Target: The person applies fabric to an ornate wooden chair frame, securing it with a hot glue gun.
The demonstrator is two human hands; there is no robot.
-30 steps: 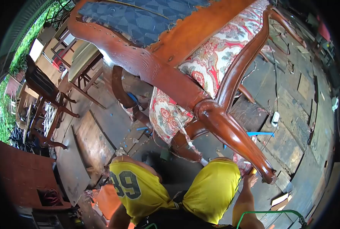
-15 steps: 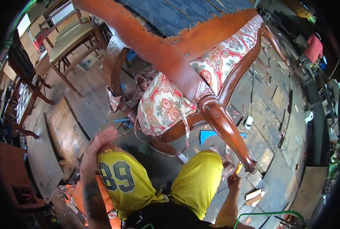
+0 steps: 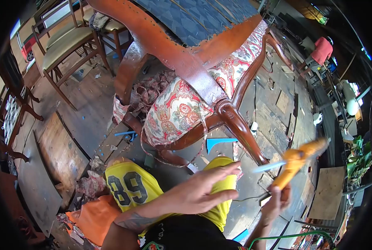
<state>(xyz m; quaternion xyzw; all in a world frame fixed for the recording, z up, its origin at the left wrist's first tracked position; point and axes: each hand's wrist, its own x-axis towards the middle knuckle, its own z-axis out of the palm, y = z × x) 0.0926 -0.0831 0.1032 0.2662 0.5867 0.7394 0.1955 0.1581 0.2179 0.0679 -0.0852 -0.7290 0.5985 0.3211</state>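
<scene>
The right hand (image 3: 280, 200) is closed around the handle of an orange tool (image 3: 293, 162), whose far end is too blurred to make out. Half a second ago this hand was low beside the foot of the near chair leg (image 3: 242, 130); now the tool is up and to the right of it, a pale blurred strip pointing left towards that foot, and whether they touch I cannot tell. The left hand (image 3: 207, 185) is open and holds nothing, thumb apart from the fingers, above the right knee of the yellow shorts (image 3: 129, 185); earlier it was raised by the left knee. With that forearm moved across, a crumpled reddish scrap (image 3: 92, 183) and the orange cloth (image 3: 96, 218) show more fully at near left.

Beyond the knees is the tilted wooden chair frame (image 3: 152, 35), floral fabric (image 3: 179, 112) hanging in it and blue patterned fabric (image 3: 202, 23) over its far part. A blue piece (image 3: 219, 143) lies on the floor (image 3: 75, 98) left of the near leg. Chairs (image 3: 69, 46) stand far left; a person in red (image 3: 320, 52) is far right.
</scene>
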